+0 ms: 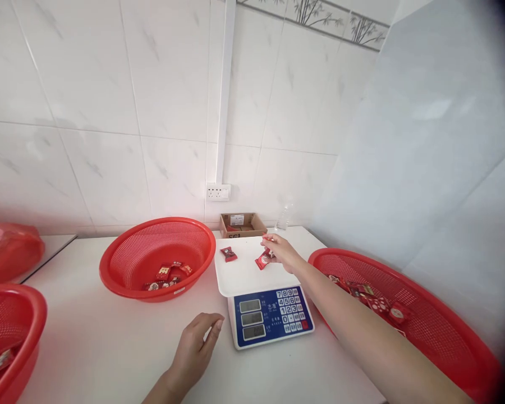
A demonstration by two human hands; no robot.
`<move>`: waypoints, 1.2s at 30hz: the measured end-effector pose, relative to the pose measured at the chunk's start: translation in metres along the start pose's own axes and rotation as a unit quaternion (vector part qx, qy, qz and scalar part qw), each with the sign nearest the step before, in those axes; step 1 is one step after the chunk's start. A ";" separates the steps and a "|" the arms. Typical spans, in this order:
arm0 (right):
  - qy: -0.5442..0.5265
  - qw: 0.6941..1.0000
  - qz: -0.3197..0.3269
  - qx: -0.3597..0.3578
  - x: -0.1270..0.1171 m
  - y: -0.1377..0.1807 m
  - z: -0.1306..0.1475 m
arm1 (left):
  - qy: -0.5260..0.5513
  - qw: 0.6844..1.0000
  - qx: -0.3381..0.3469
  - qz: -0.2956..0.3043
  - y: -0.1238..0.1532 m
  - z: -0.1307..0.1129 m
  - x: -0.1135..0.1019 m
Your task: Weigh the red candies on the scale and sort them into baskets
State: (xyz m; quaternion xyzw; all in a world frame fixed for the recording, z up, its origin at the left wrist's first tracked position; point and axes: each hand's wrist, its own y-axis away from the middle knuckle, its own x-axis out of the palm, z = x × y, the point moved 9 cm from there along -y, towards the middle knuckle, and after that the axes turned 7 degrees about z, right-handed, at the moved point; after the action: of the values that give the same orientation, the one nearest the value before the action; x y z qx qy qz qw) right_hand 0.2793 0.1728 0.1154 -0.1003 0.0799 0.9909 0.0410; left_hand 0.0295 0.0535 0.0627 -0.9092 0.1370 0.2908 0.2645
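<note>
A digital scale (273, 317) with a blue keypad panel and a white pan (239, 278) stands in front of me. Over the right side of the pan, my right hand (281, 251) is closed on a small red wrapped packet (262, 259), whose contents I cannot tell. Another red packet (228, 254) lies on the pan's left side. My left hand (197, 341) rests just left of the scale, fingers curled and thumb near the fingertips, with nothing visible in it.
A red mesh basket (130, 238) with several packets stands left of the scale; another basket (441, 320) is under my right forearm. A third basket (36, 308) is at the left edge. Behind the scale are a cardboard box (258, 224) and a clear plastic object (284, 216).
</note>
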 end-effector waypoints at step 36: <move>0.399 0.911 0.019 -0.099 0.031 -0.006 0.007 | 0.007 1.000 0.000 0.013 0.000 0.003 0.005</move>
State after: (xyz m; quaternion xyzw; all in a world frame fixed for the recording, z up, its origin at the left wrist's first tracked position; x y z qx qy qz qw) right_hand 0.2487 0.1814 0.1149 -0.4891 -0.0070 0.8719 -0.0236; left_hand 0.0321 0.0540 0.0578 -0.9093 0.1508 0.2878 0.2599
